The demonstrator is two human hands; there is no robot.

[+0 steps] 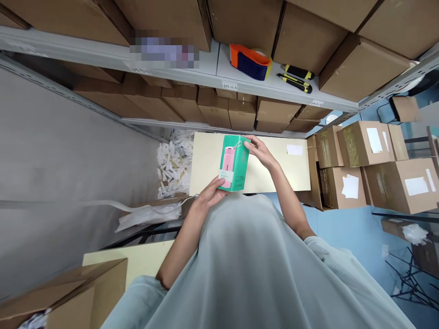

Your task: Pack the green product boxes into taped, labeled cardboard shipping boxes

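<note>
A green product box (pixel 240 169) with a picture of a pink bottle on its front is held upright, slightly tilted, over the cream table (pixel 206 160). My left hand (pixel 210 193) grips its lower left corner, the thumb lying on the front near a white label. At the upper right edge my right hand (pixel 261 151) has its fingers on the top and side, holding it too. Some of the right fingertips are hidden behind the box. A white paper label (pixel 294 150) lies on the table to the right.
Ahead, a grey shelf (pixel 206 61) carries cardboard boxes, an orange and blue tape roll (pixel 249 63) and yellow-black box cutters (pixel 297 78). Paper scraps (pixel 173 157) are heaped left of the table. Stacked cartons (pixel 358 144) stand at right, an open carton (pixel 103 297) at lower left.
</note>
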